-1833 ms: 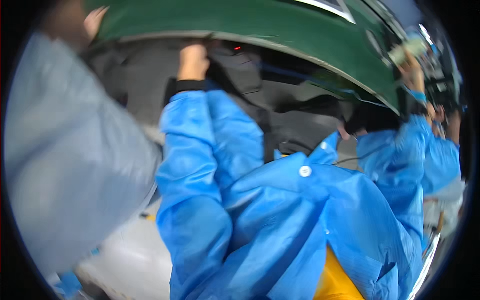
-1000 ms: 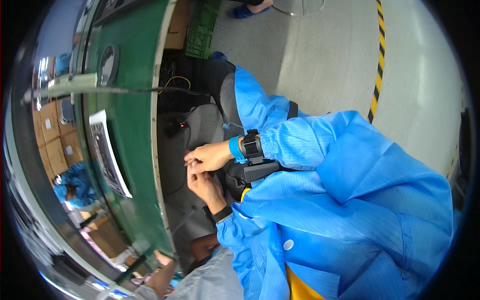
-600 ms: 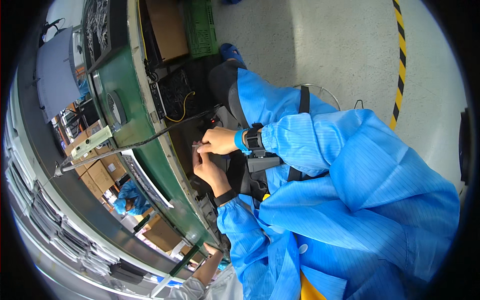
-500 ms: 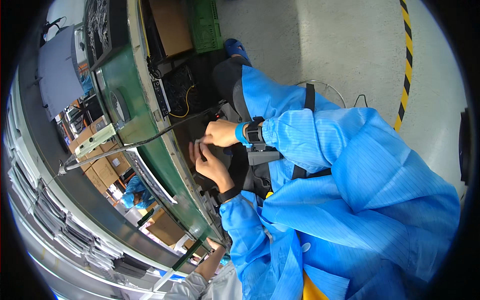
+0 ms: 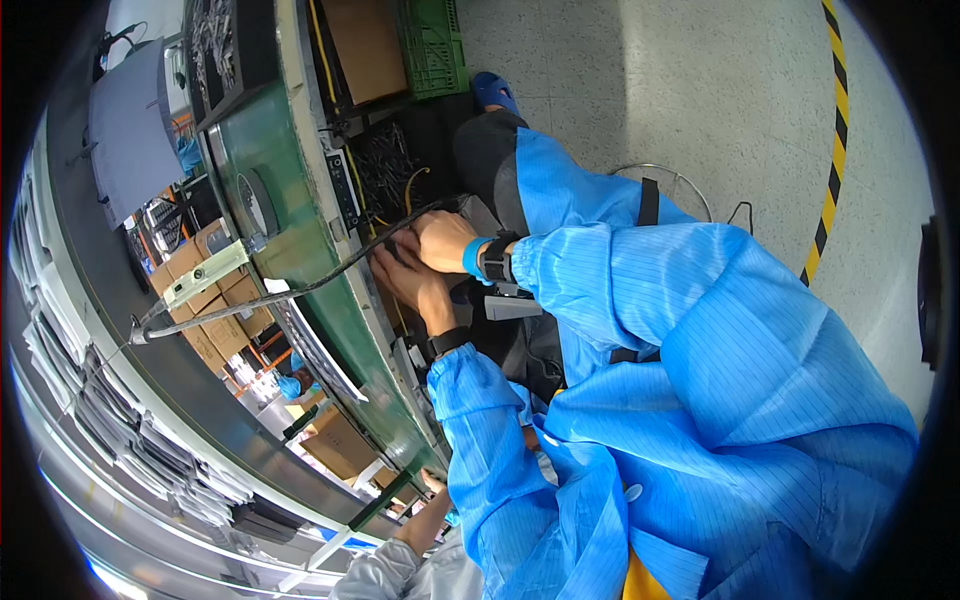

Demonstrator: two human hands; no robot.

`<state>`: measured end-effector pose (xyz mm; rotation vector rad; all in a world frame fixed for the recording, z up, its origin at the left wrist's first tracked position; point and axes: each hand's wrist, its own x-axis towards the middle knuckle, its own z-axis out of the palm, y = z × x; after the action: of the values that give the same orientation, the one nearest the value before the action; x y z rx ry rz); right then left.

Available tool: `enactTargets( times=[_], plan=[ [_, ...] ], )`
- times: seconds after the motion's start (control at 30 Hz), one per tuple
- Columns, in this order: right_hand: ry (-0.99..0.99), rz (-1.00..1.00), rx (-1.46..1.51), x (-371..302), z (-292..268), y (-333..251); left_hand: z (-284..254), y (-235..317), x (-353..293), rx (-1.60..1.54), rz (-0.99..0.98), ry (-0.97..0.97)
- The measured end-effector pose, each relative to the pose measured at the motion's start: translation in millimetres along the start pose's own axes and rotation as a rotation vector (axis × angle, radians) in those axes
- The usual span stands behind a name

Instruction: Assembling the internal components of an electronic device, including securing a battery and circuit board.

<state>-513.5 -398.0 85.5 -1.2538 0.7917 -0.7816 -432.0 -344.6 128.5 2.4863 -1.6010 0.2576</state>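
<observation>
Just below the near edge of a green-topped bench (image 5: pixel 310 320), my two hands meet. My right hand (image 5: pixel 442 240), with a blue band and a black strap at the wrist, is closed, fingers curled inward. My left hand (image 5: pixel 408 283), with a black wristband, has its fingers drawn together against the right hand's fingertips. What they pinch is too small and hidden to name. Across the bench edge, close to the fingertips, runs a dark sleeved cable (image 5: pixel 330 275). Beside the hands is a heap of black cables (image 5: pixel 385 155) with a yellow cable (image 5: pixel 412 188).
A black socket panel (image 5: pixel 341 190) is fixed along the bench edge. Beyond the cables stand a cardboard box (image 5: pixel 365 50) and a green crate (image 5: pixel 435 50). A tray of metal parts (image 5: pixel 225 50) sits on the bench. Another person's bare forearm (image 5: pixel 425 522) reaches in below mine.
Both hands have moved closer together and nearer the bench edge and dark cable. The small pale thing seen between the fingers is now hidden. The view has shifted slightly.
</observation>
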Motion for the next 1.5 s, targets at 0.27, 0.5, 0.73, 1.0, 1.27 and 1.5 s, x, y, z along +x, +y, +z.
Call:
enactTargets(
  times=[0.27,0.5,0.73,1.0,1.27,1.5],
  plan=[
    [0.144,0.031,0.064,19,4,17,13,3,25,-0.102,0.048,0.000],
    [0.098,0.018,0.208,22,17,17,14,-8,43,-0.402,-0.084,0.023],
    [0.123,0.138,0.219,28,11,18,22,-2,39,-0.496,-0.053,0.006],
    [0.139,0.213,0.226,34,-1,5,20,7,37,-0.541,-0.094,-0.073],
    [0.102,0.229,0.203,34,1,8,18,10,38,-0.577,-0.140,-0.073],
    [0.072,0.215,0.190,38,-2,4,24,-9,40,-0.541,-0.056,-0.099]
  ],
)
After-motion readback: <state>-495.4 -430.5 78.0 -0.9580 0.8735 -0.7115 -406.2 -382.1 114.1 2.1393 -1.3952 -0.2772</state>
